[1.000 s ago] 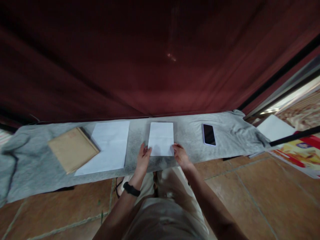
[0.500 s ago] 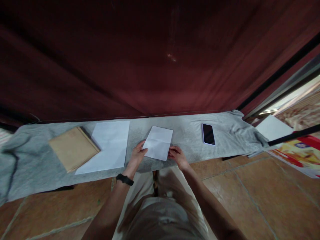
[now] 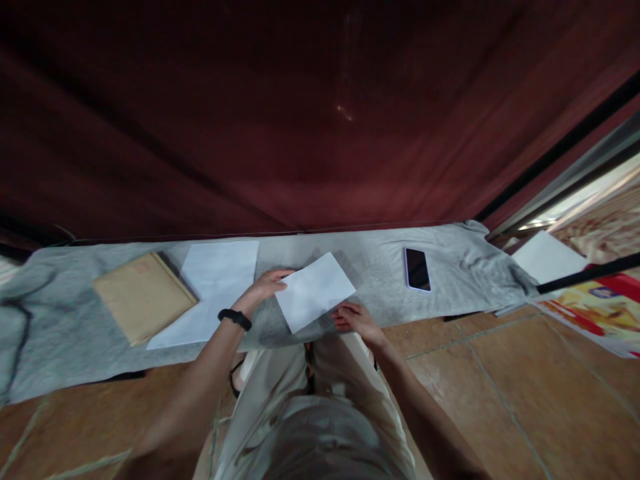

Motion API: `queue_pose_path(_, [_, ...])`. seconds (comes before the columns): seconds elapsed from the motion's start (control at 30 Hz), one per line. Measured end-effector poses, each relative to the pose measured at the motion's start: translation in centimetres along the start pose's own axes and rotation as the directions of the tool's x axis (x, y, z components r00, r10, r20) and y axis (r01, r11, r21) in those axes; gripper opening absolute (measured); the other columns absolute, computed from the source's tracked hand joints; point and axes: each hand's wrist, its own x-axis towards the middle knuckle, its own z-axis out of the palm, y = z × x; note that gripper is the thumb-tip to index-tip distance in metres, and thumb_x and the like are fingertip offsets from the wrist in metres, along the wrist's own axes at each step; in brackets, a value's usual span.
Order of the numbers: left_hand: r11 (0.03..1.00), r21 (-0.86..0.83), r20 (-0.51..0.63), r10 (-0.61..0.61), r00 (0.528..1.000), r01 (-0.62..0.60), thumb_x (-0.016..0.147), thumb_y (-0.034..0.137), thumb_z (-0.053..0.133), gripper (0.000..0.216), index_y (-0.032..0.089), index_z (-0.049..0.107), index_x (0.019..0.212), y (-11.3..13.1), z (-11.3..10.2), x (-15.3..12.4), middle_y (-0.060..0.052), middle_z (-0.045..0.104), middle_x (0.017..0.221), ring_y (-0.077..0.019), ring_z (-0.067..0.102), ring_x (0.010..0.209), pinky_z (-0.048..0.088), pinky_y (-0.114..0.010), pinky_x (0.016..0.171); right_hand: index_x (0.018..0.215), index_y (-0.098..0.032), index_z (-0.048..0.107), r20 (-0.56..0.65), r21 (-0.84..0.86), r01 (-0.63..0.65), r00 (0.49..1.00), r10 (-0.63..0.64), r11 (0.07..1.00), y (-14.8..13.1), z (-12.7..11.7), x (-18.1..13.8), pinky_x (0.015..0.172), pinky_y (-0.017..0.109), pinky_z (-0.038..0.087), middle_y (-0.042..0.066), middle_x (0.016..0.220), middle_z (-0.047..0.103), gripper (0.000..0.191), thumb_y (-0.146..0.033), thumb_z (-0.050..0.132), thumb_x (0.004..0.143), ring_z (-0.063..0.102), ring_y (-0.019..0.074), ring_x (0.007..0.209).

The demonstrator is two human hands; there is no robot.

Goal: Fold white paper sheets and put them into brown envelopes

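A folded white paper (image 3: 315,291) lies tilted on the grey cloth (image 3: 380,267), its right end turned away from me. My left hand (image 3: 265,285), with a black band on the wrist, grips the paper's left edge with thumb and fingers. My right hand (image 3: 353,319) pinches the paper's near right edge. Both hands are closed on the sheet.
A larger white sheet (image 3: 213,287) lies left of my hands, partly under a brown envelope (image 3: 143,295). A dark phone (image 3: 417,268) rests on the cloth to the right. More white paper (image 3: 547,257) and a colourful printed sheet (image 3: 600,307) lie far right. Dark red curtain behind; tiled floor below.
The folded paper was turned from square to the cloth's edge to a diagonal tilt. My left hand slid up and left along its edge; my right hand stayed at the near right edge.
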Motion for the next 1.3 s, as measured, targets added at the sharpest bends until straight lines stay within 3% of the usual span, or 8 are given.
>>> queue_pose_path(0.13, [0.946, 0.316, 0.065, 0.054, 0.996, -0.072, 0.057, 0.030, 0.070, 0.060, 0.014, 0.078, 0.115, 1.4, -0.7, 1.6, -0.009, 0.079, 0.114, -0.0337, 0.072, 0.105, 0.057, -0.040, 0.090, 0.091, -0.021, 0.074, 0.033, -0.195, 0.024, 0.999, -0.018, 0.980, 0.3, 0.4, 0.2, 0.061, 0.030, 0.059, 0.005, 0.082, 0.076, 0.025, -0.044, 0.067, 0.091, 0.069, 0.0163, 0.065])
queue_pose_path(0.23, [0.862, 0.501, 0.069, 0.047, 0.997, -0.075, 0.059, 0.023, 0.066, 0.058, 0.017, 0.079, 0.116, 2.0, -0.5, 2.5, -0.009, 0.077, 0.122, -0.0340, 0.071, 0.112, 0.055, -0.039, 0.096, 0.104, -0.021, 0.073, 0.023, -0.333, 0.253, 0.965, -0.260, 0.908, 0.6, 1.5, 0.7, 0.073, 0.032, 0.062, 0.005, 0.089, 0.076, 0.028, -0.038, 0.051, 0.100, 0.073, 0.0179, 0.078])
queue_pose_path(0.4, [0.752, 0.653, 0.015, 0.107, 0.994, -0.091, 0.067, 0.011, 0.064, 0.054, 0.019, 0.078, 0.119, 2.1, 0.8, 3.1, -0.011, 0.076, 0.125, -0.0330, 0.071, 0.115, 0.053, -0.041, 0.102, 0.131, -0.022, 0.068, 0.199, -0.695, 0.587, 0.712, -0.674, 0.415, 1.1, 3.3, 1.8, 0.114, 0.041, 0.049, 0.010, 0.138, 0.067, 0.037, -0.021, 0.045, 0.102, 0.061, 0.0216, 0.131])
queue_pose_path(0.57, [0.616, 0.777, -0.067, 0.284, 0.956, -0.129, 0.081, 0.009, 0.057, 0.051, 0.015, 0.071, 0.130, 1.2, 2.1, 1.8, -0.016, 0.070, 0.133, -0.0302, 0.064, 0.126, 0.046, -0.046, 0.113, 0.145, -0.016, 0.058, 0.331, -0.867, 0.491, 0.694, -0.639, 0.085, 2.3, 4.4, 2.2, 0.123, 0.048, 0.037, 0.014, 0.156, 0.052, 0.043, -0.024, 0.049, 0.104, 0.046, 0.0267, 0.146])
queue_pose_path(0.73, [0.468, 0.855, -0.062, 0.522, 0.851, -0.225, 0.100, 0.026, 0.047, 0.044, 0.016, 0.063, 0.140, -1.5, 7.1, -1.4, -0.015, 0.058, 0.150, -0.0269, 0.051, 0.142, 0.038, -0.046, 0.121, 0.149, -0.017, 0.055, 0.331, -0.902, 0.433, 0.701, -0.632, 0.007, 3.0, 4.8, 2.1, 0.124, 0.048, 0.034, 0.013, 0.158, 0.051, 0.045, -0.028, 0.046, 0.106, 0.043, 0.0262, 0.148])
queue_pose_path(0.93, [0.385, 0.890, 0.016, 0.505, 0.863, -0.242, 0.106, 0.045, 0.037, 0.061, 0.011, 0.043, 0.156, -4.9, 12.8, -5.7, -0.019, 0.043, 0.162, -0.0305, 0.034, 0.155, 0.030, -0.054, 0.125, 0.155, -0.015, 0.048, 0.333, -0.920, 0.388, 0.712, -0.618, -0.049, 3.1, 4.0, 2.1, 0.126, 0.044, 0.031, 0.011, 0.161, 0.047, 0.052, -0.020, 0.045, 0.103, 0.041, 0.0248, 0.150])
queue_pose_path(1.13, [0.314, 0.930, 0.006, 0.510, 0.860, -0.193, 0.105, 0.047, 0.039, 0.064, 0.007, 0.043, 0.155, -5.3, 11.4, -7.3, -0.020, 0.044, 0.161, -0.0305, 0.034, 0.155, 0.028, -0.051, 0.127, 0.152, -0.016, 0.051, 0.307, -0.940, 0.329, 0.710, -0.634, -0.086, 3.0, 1.6, 1.6, 0.123, 0.048, 0.034, 0.013, 0.160, 0.048, 0.049, -0.033, 0.046, 0.107, 0.043, 0.0278, 0.149])
queue_pose_path(1.3, [0.369, 0.918, -0.068, 0.509, 0.858, -0.147, 0.102, 0.047, 0.045, 0.066, 0.006, 0.043, 0.154, -6.3, 9.8, -8.4, -0.022, 0.043, 0.161, -0.0328, 0.036, 0.153, 0.029, -0.051, 0.126, 0.156, -0.017, 0.047, 0.272, -0.957, 0.273, 0.711, -0.648, -0.102, 3.1, -0.5, 1.0, 0.124, 0.047, 0.030, 0.013, 0.161, 0.046, 0.051, -0.035, 0.044, 0.107, 0.045, 0.0279, 0.148])
